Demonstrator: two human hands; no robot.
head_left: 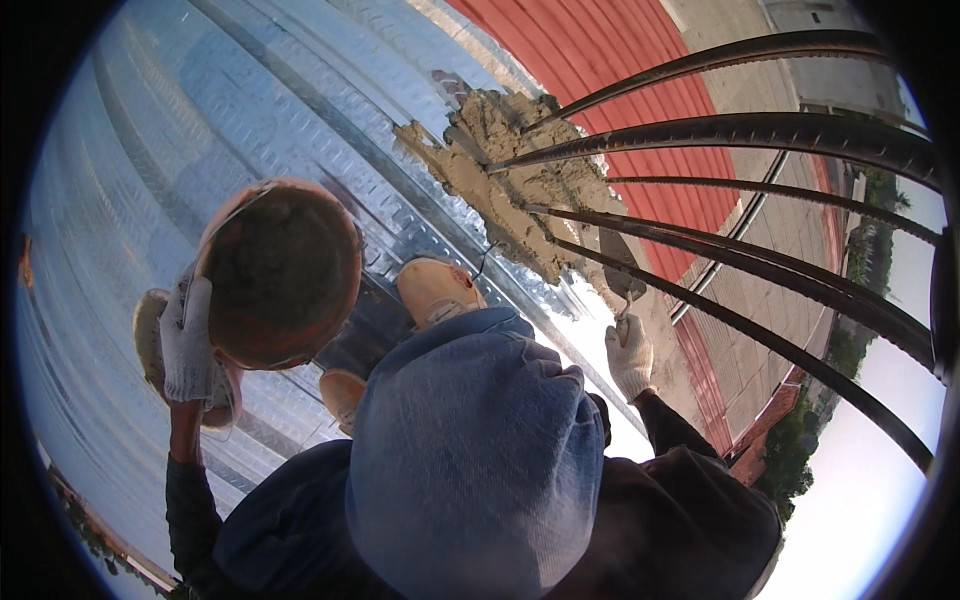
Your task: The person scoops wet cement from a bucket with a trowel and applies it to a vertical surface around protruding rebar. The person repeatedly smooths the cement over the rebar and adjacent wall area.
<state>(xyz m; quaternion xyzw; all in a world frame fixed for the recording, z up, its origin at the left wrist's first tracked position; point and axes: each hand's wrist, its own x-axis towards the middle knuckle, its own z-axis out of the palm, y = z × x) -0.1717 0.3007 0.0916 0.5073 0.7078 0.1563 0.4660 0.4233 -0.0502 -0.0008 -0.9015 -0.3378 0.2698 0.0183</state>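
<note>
My left hand [190, 340], in a white knit glove, grips the near-left rim of a reddish bucket [352, 285]. The bucket is tilted toward me and its inside shows grey wet mortar [275, 265]. On the right, my gloved right hand [630, 355] is closed round the handle of a trowel [620, 254]. The trowel's blade rests at the right edge of a rough patch of wet mortar [520, 190], partly hidden behind a steel bar. This mortar surrounds the feet of several rebars [720, 135] that rise toward the right.
Shiny ribbed metal decking [290, 120] stretches across the left. My denim-covered leg [470, 450] is bent in front of me, near a tan shoe [435, 285]. Beyond the deck's edge, a red corrugated roof [600, 60] and paving lie lower down. The rebars slant across the right side.
</note>
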